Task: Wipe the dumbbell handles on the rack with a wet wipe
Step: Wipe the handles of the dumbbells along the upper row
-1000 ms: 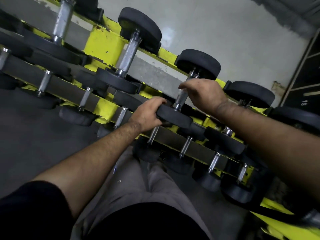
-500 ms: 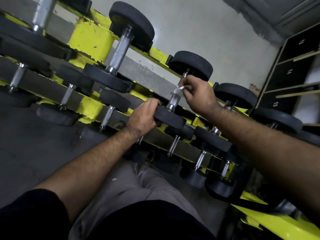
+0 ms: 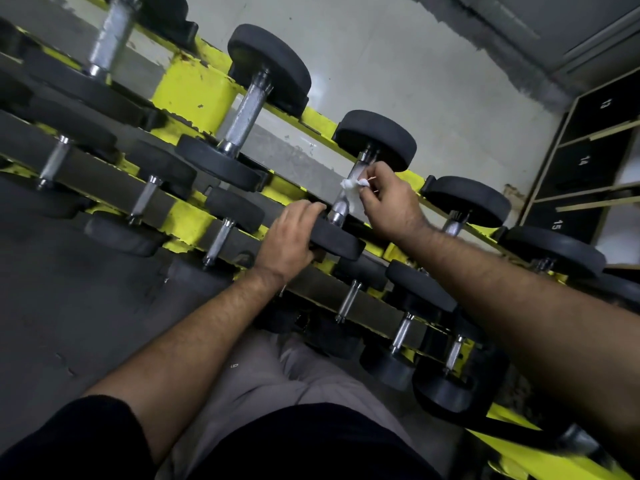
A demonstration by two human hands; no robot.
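Dumbbell handle [image 3: 343, 199], on the rack's [image 3: 194, 88] upper tier near the middle, is being wiped: the right hand [image 3: 388, 206] is pinching a crumpled white wipe [image 3: 351, 184] in its fingertips against the bar's right side. The left hand [image 3: 291, 237] is curling its grip over the near black head [image 3: 337, 239], seemingly steadying it. Judging by this, the wiping step is under way, and the next move probably calls for dragging the wipe along and around the bar before shifting right to the next dumbbell [image 3: 453, 223].

A crumpled white wipe [image 3: 350, 187] lies against the chrome handle [image 3: 343, 199] of a black dumbbell [image 3: 356, 188] on the yellow rack [image 3: 194, 88].
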